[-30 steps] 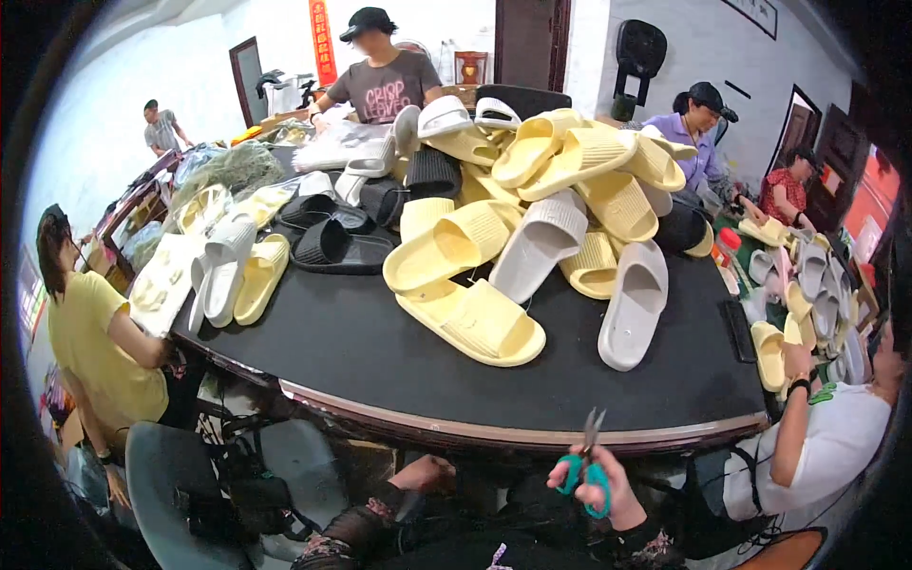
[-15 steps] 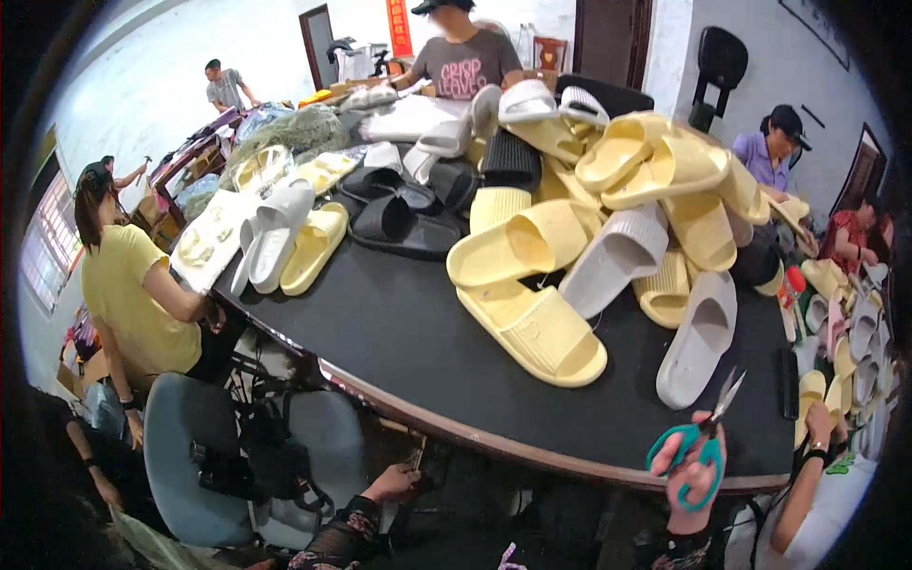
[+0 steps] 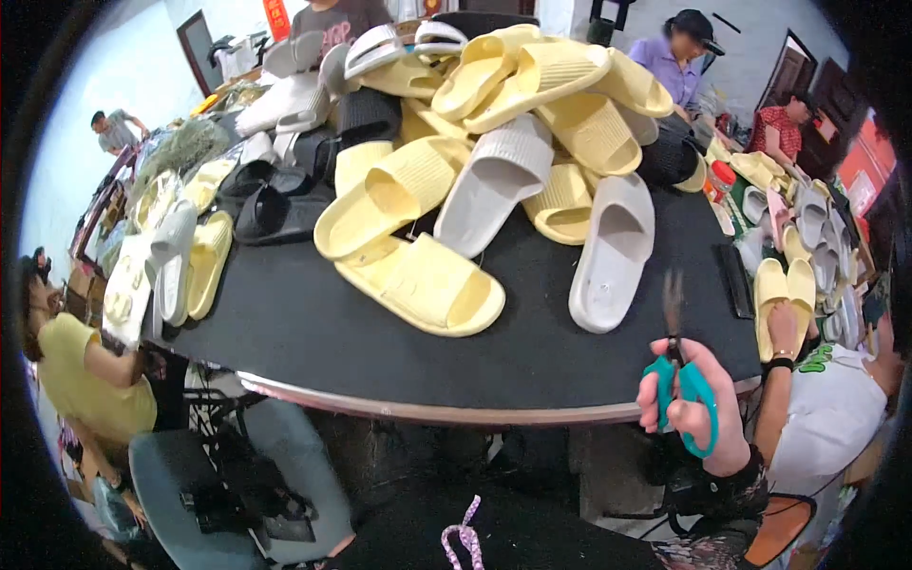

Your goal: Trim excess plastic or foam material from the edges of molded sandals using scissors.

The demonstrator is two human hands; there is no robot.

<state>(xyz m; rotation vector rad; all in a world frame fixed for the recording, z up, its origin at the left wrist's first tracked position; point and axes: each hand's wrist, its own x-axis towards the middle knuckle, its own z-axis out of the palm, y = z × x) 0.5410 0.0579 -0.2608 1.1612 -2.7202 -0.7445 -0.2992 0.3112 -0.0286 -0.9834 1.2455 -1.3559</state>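
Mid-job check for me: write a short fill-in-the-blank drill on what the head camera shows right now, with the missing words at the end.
1. The right hand holds a pair of ____ with teal handles.
2. On the black tabletop, the slipper nearest that hand is ____ in colour.
3. The grey chair is on the person's ____ side, away from the right hand.
4. The co-worker beside that chair wears a ____ shirt.

Missing words: scissors; grey; left; yellow.

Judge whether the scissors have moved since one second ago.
Yes: against the table edge, the scissors have moved rightward and farther forward.
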